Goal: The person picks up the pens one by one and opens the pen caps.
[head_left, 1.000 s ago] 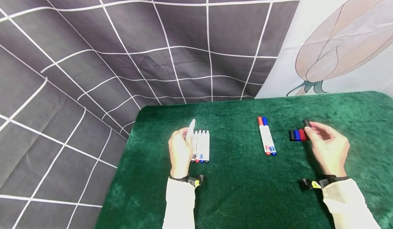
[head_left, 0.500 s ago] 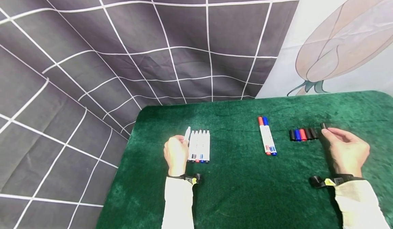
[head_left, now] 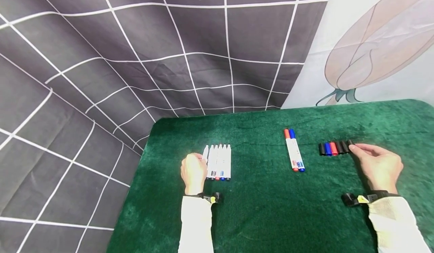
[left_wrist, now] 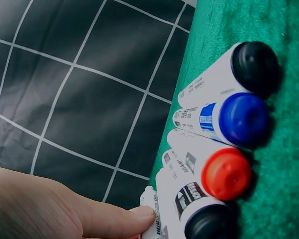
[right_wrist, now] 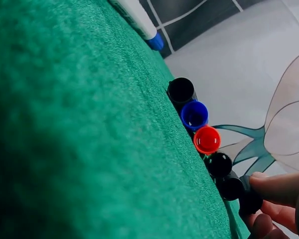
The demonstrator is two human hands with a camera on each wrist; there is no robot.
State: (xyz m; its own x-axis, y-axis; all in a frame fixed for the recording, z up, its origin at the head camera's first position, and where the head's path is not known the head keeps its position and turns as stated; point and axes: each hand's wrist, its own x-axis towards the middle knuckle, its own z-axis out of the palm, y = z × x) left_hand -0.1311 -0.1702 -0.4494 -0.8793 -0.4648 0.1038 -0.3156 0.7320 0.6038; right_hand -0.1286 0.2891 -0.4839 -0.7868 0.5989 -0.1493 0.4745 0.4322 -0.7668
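Observation:
My left hand (head_left: 193,172) pinches a white marker without its cap (head_left: 205,152) at the left end of a row of uncapped white markers (head_left: 219,162). In the left wrist view the thumb (left_wrist: 124,219) presses on this marker's barrel, beside a marker with a black end (left_wrist: 209,221). The right hand (head_left: 379,167) pinches a black marker cap (right_wrist: 250,200) between thumb and fingers. That cap is against the right end of a row of loose caps: a black, a blue (right_wrist: 194,115), a red (right_wrist: 207,140) and more black ones, their hollow ends showing in the right wrist view.
Two capped markers, one red (head_left: 290,151) and one blue (head_left: 297,151), lie side by side between the hands. Green cloth (head_left: 257,207) covers the table. Behind and to the left hangs a grey curtain with white lines (head_left: 203,30).
The left hand has lowered its marker to the left end of the row. My right hand left one black cap in the row, then brought another down to the row's right end.

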